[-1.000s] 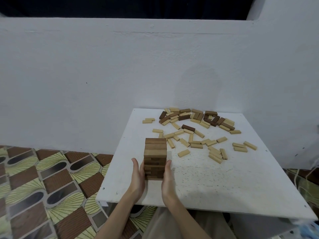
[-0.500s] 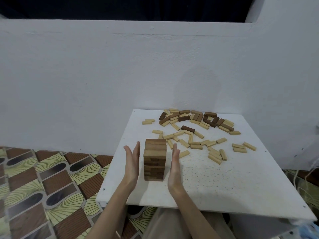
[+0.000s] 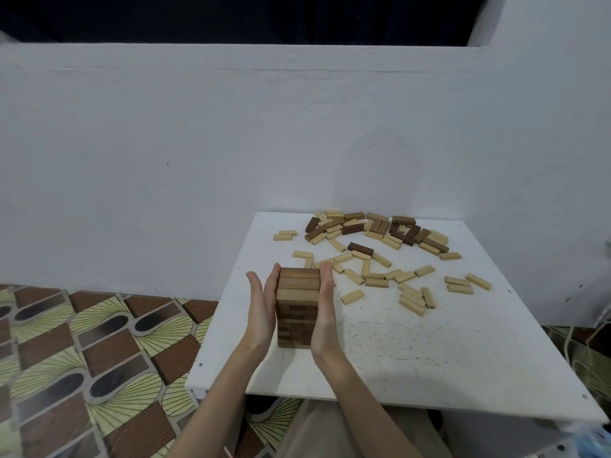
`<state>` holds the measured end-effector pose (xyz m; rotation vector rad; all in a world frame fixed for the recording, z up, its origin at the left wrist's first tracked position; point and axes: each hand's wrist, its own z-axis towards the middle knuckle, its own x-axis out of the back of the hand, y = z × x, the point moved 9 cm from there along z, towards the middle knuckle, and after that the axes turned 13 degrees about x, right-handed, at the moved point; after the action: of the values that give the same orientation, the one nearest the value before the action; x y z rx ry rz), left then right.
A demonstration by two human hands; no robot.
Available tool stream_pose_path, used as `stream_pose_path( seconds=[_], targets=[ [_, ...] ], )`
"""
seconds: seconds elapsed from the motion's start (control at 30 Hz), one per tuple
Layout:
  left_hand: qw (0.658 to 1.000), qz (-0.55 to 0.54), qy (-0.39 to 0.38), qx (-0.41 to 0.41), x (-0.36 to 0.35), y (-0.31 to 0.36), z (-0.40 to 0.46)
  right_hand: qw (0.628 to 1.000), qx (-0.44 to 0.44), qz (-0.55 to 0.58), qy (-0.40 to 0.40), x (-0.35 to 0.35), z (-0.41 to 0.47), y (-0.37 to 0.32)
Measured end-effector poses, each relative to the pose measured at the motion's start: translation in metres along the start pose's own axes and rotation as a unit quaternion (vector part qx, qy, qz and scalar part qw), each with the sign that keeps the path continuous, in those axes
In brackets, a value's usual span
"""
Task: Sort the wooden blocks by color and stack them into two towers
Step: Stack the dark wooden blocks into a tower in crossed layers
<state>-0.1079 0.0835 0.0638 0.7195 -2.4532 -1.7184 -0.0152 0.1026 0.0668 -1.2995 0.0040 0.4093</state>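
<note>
A tower of brown wooden blocks (image 3: 298, 307) stands near the front left of the white table (image 3: 429, 358). My left hand (image 3: 263, 305) presses flat against the tower's left side with straight fingers. My right hand (image 3: 325, 309) presses flat against its right side the same way. Several light blocks (image 3: 375, 279) lie scattered across the table's middle. At the back, a loose pile (image 3: 380, 228) mixes dark brown and light blocks.
A white wall rises right behind the table. To the left lies a patterned brown and yellow floor (image 3: 82, 352). The table's front edge runs just below my wrists. Cords hang at the far right (image 3: 595, 338).
My hands slid up from the tower's base, opened away from its sides, and have now closed in flat against the upper part of the tower.
</note>
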Motion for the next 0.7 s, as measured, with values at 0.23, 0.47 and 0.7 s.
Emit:
stream_pose_path(
  seconds=[0.23,0.47,0.7],
  targets=[
    [0.991,-0.096,-0.087,0.036,-0.003,-0.014,0.005,0.999,-0.036,-0.007,-0.013,0.000,-0.003,0.014],
    [0.974,0.208,-0.016,-0.092,0.027,0.045,0.002,0.985,0.016,-0.158,-0.068,0.034,0.028,-0.035],
    [0.785,0.604,-0.105,-0.093,-0.003,0.059,0.014,0.803,-0.004,-0.485,-0.347,0.015,0.058,-0.048]
  ],
)
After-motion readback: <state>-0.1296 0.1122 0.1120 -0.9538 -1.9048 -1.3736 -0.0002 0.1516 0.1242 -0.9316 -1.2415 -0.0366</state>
